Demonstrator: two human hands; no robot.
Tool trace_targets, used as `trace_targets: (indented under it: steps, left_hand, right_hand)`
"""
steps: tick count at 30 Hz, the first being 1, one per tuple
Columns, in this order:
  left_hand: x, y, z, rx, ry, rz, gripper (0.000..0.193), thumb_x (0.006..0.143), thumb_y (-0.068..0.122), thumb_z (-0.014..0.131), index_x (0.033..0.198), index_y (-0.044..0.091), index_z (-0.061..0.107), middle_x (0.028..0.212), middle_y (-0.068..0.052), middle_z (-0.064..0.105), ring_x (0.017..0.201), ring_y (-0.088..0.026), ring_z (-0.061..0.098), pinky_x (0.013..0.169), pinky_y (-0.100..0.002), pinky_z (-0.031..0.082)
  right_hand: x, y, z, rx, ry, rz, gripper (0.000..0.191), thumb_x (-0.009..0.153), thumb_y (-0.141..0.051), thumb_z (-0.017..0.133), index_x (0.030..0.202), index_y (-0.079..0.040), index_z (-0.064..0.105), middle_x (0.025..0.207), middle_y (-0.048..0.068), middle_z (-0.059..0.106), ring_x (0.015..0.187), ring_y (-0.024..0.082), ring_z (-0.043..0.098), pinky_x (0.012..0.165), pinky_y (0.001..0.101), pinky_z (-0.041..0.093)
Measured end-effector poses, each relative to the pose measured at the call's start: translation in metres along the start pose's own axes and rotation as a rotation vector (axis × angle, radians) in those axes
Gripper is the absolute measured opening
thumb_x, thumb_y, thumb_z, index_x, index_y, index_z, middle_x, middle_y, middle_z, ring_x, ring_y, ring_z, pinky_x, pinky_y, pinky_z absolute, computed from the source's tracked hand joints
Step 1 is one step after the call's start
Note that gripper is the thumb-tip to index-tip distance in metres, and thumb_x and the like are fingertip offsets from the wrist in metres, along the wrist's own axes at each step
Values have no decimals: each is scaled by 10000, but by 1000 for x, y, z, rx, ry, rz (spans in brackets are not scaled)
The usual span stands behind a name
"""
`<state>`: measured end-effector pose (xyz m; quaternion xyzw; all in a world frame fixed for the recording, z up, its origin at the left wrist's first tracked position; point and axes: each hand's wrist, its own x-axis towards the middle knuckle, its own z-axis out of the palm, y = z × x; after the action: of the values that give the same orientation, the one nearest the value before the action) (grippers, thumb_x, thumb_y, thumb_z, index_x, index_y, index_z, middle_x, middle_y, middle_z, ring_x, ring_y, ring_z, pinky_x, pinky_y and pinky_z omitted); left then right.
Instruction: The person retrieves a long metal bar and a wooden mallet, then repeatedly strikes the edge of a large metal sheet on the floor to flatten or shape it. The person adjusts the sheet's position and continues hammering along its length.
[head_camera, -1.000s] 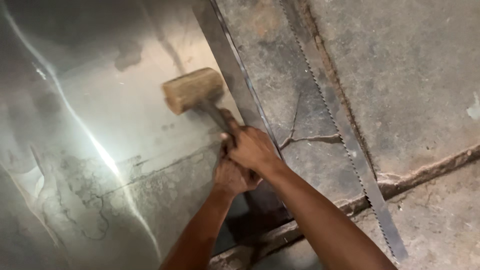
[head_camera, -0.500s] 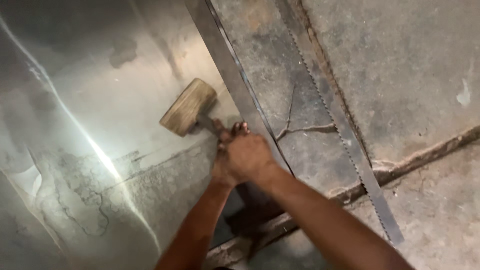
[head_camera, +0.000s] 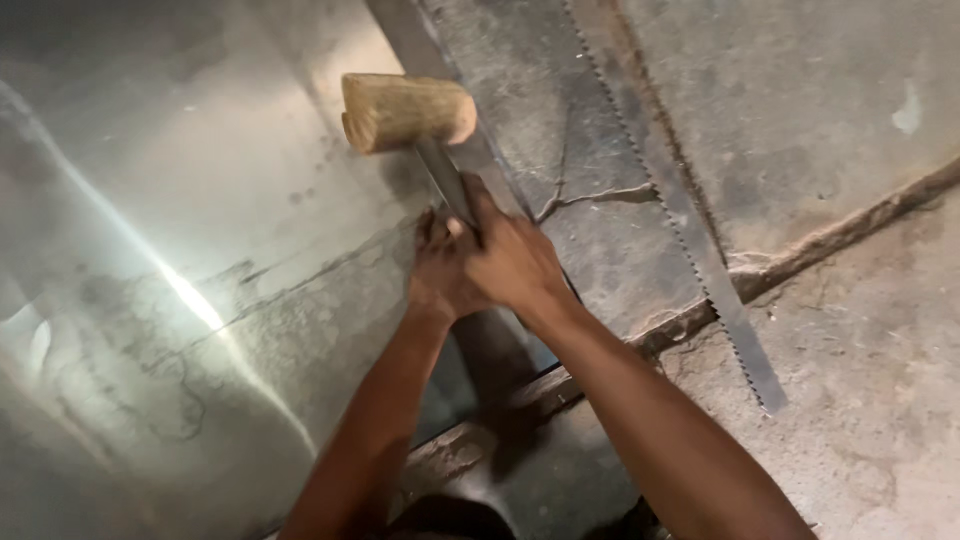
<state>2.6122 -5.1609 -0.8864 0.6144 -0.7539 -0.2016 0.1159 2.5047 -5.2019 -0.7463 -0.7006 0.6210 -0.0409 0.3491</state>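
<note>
A wooden mallet (head_camera: 405, 110) with a pale cylindrical head and a dark handle is raised above the folded edge of a shiny metal sheet (head_camera: 180, 250) lying on the floor. Both hands grip the handle together. My right hand (head_camera: 515, 262) wraps it on the right, and my left hand (head_camera: 435, 275) is pressed against it from the left. The mallet head hovers over the sheet's long right edge (head_camera: 415, 45), which runs diagonally up the view.
A long saw blade (head_camera: 690, 235) with teeth along its left side lies diagonally on the cracked concrete floor (head_camera: 800, 120) to the right of the hands. A raised concrete seam (head_camera: 830, 235) crosses the floor at the lower right.
The mallet head has swung up and to the right, from resting low over the sheet to raised above its edge. Both hands stayed clasped on the handle.
</note>
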Motion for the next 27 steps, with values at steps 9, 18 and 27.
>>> trace_targets:
  steps: [9,18,27]
  left_hand:
    - [2,9,-11,129,-117,-4,1127,819,800,546,1551,-28,325,1672,-184,175,1559,-332,109,1238,-580,95]
    - [-3,20,-8,62,-65,-96,1115,815,689,667,1575,-55,333,1696,-181,153,1573,-335,89,1265,-571,93]
    - [12,36,-26,152,-257,-197,1153,802,718,643,1597,-3,221,1702,-136,60,1563,-323,44,1240,-565,74]
  right_hand:
    - [-122,161,-52,1132,155,445,398,947,-200,633,1291,-10,568,639,18,497,431,143,471,376,297,408]
    - [-189,171,-9,1071,-70,372,404,814,-102,666,1198,-21,570,612,39,527,420,166,495,366,313,434]
    - [-178,145,-34,1399,1,373,234,878,-133,648,1067,-32,555,639,4,460,458,124,433,380,292,363]
